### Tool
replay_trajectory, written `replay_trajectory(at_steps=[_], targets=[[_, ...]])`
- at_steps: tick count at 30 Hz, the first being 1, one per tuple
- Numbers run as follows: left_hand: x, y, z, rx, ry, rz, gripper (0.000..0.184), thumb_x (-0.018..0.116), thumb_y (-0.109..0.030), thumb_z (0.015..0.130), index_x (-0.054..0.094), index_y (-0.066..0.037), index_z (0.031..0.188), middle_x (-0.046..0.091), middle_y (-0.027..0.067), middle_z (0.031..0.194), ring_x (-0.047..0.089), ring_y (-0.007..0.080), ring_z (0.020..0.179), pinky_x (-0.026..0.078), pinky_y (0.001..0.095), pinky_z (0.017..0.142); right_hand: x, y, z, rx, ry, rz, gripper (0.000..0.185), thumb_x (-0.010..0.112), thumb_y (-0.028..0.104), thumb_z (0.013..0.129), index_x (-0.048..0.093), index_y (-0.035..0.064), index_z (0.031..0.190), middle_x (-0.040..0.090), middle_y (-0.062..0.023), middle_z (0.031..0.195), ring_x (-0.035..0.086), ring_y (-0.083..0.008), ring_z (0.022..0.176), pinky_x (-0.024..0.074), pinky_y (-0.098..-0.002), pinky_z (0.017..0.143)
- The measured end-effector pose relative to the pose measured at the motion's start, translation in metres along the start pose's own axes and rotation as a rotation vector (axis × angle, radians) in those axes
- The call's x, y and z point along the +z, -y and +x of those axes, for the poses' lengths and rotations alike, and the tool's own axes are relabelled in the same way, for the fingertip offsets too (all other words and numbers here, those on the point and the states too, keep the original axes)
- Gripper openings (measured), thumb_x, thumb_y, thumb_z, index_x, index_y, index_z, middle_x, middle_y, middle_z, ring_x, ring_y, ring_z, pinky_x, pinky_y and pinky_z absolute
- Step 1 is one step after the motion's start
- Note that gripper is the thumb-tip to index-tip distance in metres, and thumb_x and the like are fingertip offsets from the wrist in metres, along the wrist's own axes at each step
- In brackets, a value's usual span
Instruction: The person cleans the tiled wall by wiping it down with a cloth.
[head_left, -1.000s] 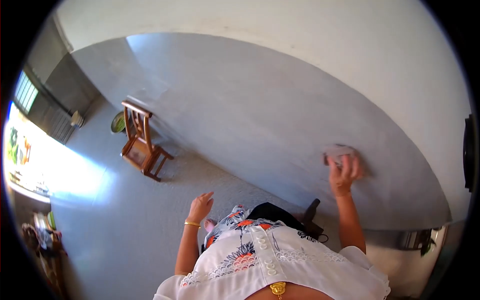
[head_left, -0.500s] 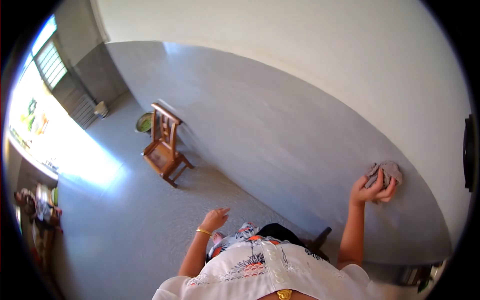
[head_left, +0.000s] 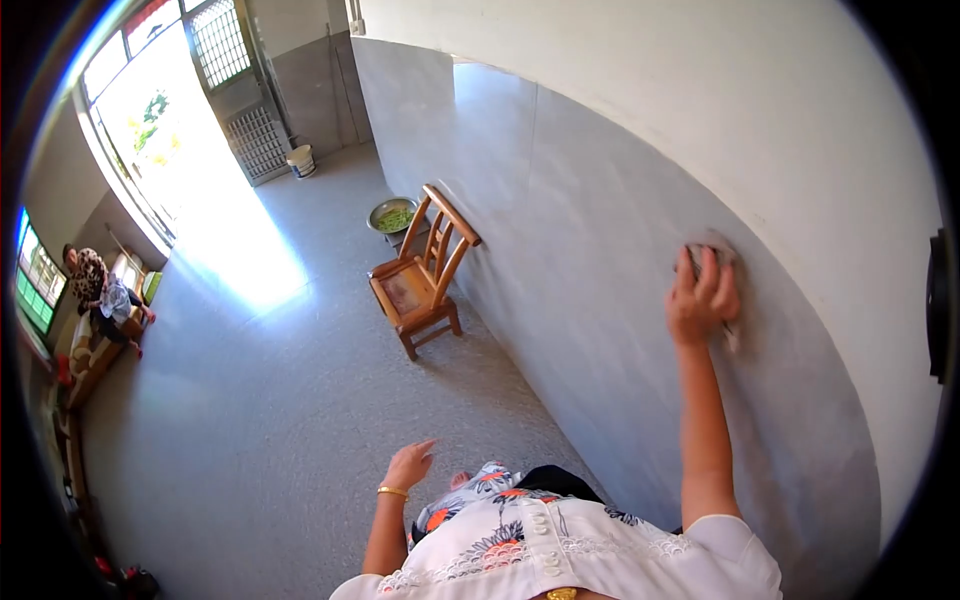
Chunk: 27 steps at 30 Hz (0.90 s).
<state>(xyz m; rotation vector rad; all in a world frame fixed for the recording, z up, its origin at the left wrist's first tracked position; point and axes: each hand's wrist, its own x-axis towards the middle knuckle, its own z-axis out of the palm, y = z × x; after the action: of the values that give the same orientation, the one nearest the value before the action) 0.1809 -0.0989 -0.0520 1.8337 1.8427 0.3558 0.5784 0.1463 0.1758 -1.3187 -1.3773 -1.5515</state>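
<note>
My right hand (head_left: 703,305) presses a greyish cloth (head_left: 716,242) against the grey lower part of the wall (head_left: 600,250), just below its border with the white upper part. The fingers are bent over the cloth and hide much of it. Low at my side, my left hand (head_left: 409,466) hangs over the floor, holding nothing, its fingers stretched forward. A gold bracelet circles that wrist.
A wooden chair (head_left: 420,280) stands by the wall, with a metal bowl of green vegetables (head_left: 394,216) behind it. A white bucket (head_left: 300,161) is near the bright doorway (head_left: 165,130). Another person (head_left: 95,285) sits at the far left.
My right hand has moved the cloth upward and to the left on the wall, with the arm reaching farther out. The view has turned left. My left hand still hangs low.
</note>
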Motion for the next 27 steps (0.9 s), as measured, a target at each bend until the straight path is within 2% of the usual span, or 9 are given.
replay_trajectory(at_steps=[5, 7, 13, 17, 21, 27], targets=[[-0.013, 0.034, -0.014, -0.067, -0.079, 0.01, 0.034, 0.055, -0.019, 0.078, 0.056, -0.006, 0.11, 0.06, 0.0178, 0.098, 0.057, 0.0333, 0.09, 0.046, 0.0405, 0.077, 0.045, 0.061, 0.017, -0.105, 0.084, 0.095, 0.023, 0.048, 0.017, 0.081, 0.059, 0.025, 0.1, 0.047, 0.0037, 0.121, 0.038, -0.0224, 0.112, 0.0333, -0.0421, 0.083], [-0.015, 0.047, -0.015, -0.084, -0.007, 0.032, 0.035, 0.054, -0.019, 0.077, 0.055, -0.007, 0.11, 0.06, 0.0163, 0.099, 0.056, 0.0327, 0.092, 0.046, 0.0409, 0.077, 0.049, 0.07, 0.019, -0.141, 0.158, 0.17, 0.024, 0.048, 0.015, 0.081, 0.057, 0.0224, 0.102, 0.045, 0.0031, 0.124, 0.038, -0.0223, 0.114, 0.0338, -0.0433, 0.084], [-0.039, 0.074, 0.002, -0.057, 0.02, 0.076, 0.034, 0.054, -0.019, 0.078, 0.055, -0.007, 0.109, 0.06, 0.0171, 0.095, 0.057, 0.0331, 0.09, 0.046, 0.0413, 0.076, 0.017, 0.027, 0.003, -0.216, 0.252, 0.138, 0.021, 0.051, 0.019, 0.081, 0.058, 0.0245, 0.101, 0.047, 0.0042, 0.122, 0.039, -0.0227, 0.114, 0.0342, -0.0423, 0.087], [-0.053, 0.093, 0.012, -0.038, -0.043, 0.043, 0.035, 0.055, -0.019, 0.077, 0.055, -0.007, 0.11, 0.061, 0.0168, 0.094, 0.057, 0.0325, 0.09, 0.045, 0.0411, 0.077, 0.002, 0.0, -0.026, -0.146, 0.169, 0.05, 0.026, 0.055, 0.018, 0.078, 0.058, 0.0262, 0.102, 0.046, 0.0024, 0.121, 0.038, -0.0252, 0.113, 0.0332, -0.0415, 0.087], [-0.064, 0.106, 0.015, -0.089, -0.003, 0.082, 0.035, 0.055, -0.02, 0.078, 0.055, -0.008, 0.11, 0.061, 0.0165, 0.096, 0.057, 0.0318, 0.092, 0.045, 0.0405, 0.078, -0.008, -0.008, -0.034, -0.127, 0.179, -0.013, 0.032, 0.059, 0.02, 0.073, 0.058, 0.0273, 0.103, 0.042, -0.0009, 0.125, 0.036, -0.0267, 0.114, 0.0299, -0.0411, 0.088], [-0.053, 0.141, 0.021, -0.154, 0.042, -0.008, 0.036, 0.056, -0.022, 0.077, 0.057, -0.007, 0.11, 0.061, 0.0171, 0.097, 0.058, 0.0324, 0.089, 0.046, 0.0399, 0.078, 0.014, 0.031, -0.021, 0.082, 0.09, -0.059, 0.035, 0.061, 0.021, 0.07, 0.057, 0.0267, 0.104, 0.04, -0.0015, 0.125, 0.032, -0.0287, 0.115, 0.0281, -0.0437, 0.085]])
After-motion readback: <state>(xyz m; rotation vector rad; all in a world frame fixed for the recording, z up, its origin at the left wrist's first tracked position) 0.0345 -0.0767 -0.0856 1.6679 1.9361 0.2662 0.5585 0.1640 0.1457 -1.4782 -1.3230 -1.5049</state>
